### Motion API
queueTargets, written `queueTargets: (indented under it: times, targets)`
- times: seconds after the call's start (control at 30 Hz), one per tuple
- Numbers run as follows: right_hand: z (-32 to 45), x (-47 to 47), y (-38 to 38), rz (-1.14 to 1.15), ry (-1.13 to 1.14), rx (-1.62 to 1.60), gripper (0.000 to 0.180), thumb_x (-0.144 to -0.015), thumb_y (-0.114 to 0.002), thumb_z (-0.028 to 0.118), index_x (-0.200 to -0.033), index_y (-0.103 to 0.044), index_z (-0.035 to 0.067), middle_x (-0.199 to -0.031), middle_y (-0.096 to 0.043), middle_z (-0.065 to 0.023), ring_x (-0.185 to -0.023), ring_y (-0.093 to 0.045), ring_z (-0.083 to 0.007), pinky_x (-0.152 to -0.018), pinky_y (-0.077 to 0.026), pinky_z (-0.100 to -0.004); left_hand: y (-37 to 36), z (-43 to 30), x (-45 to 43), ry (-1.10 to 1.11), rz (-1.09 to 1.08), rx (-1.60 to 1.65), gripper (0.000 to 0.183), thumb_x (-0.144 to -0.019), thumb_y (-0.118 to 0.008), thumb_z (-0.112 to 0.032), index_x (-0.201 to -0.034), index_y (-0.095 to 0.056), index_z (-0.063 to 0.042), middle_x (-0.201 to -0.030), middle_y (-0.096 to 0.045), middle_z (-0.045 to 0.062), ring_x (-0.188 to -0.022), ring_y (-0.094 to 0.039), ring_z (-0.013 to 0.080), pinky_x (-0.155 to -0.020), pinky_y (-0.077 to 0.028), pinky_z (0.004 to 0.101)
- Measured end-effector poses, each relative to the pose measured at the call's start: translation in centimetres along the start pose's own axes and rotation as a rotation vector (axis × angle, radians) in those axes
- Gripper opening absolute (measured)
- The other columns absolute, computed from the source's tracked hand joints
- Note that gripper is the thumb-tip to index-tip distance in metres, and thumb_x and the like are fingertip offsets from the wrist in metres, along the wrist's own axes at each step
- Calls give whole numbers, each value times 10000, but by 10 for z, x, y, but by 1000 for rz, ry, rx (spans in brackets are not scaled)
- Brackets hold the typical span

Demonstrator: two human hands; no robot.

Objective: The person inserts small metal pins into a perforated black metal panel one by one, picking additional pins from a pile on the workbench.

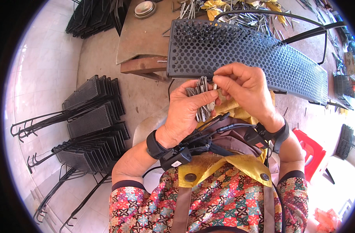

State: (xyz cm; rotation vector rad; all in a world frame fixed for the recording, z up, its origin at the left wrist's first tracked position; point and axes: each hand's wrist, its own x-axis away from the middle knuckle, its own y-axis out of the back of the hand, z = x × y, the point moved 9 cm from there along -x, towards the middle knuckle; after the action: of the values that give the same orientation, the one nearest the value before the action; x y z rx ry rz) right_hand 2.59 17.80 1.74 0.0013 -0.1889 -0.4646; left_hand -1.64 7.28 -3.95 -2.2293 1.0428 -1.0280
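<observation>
A bundle of thin flat metal strips (203, 115) is gripped in my left hand (184, 107), their holed ends showing above and below the thumb. My right hand (244, 87) pinches the upper end of one light strip (214, 86) at the bundle's right side, thumb against fingertips. Its lower part passes behind my left thumb. Just beyond both hands lies a dark perforated metal panel (238, 55) with a bent tubular frame (270, 13). Small dark upright pieces (206, 30) crowd the holes along its far left part; their exact form is unclear.
A worn wooden table (145, 38) carries a round metal lid or tin (144, 8) and a loose heap of metal strips (253, 23). Black perforated racks (90, 145) are stacked on the left floor. A red plastic stool (310, 151) stands right. Cables (221, 126) run between my wrists.
</observation>
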Motion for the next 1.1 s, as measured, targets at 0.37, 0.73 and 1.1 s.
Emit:
queueTargets:
  times: [0.37, 0.73, 1.1]
  targets:
    - [44, -15, 75, -587, 508, 207, 90, -799, -638, 18, -886, -640, -3, -717, -629, -21, -576, -551, -46, -517, -448, -168, 9, 0, 0, 30, -11, -25, 138, -807, -622, -25, -921, -552, 8, -789, -608, 123, -702, -614, 200, -502, -478, 274]
    - [29, -38, 33, -471, 904, 1101, 94, -689, -576, 63, -781, -588, 79, -777, -581, -58, -703, -573, -232, -604, -483, -347, 19, 5, 2, 93, -167, -108, 247, -782, -616, -22, -1010, -520, -17, -861, -587, 86, -739, -608, 195, -540, -490, 314]
    - [74, 35, 85, -554, 948, 273, 141, -723, -638, 64, -814, -579, -26, -662, -562, -173, -619, -597, -319, -543, -474, -389, 6, 24, -1, 141, -46, -168, 157, -837, -559, -41, -980, -536, -99, -847, -573, 63, -647, -533, 151, -493, -434, 262]
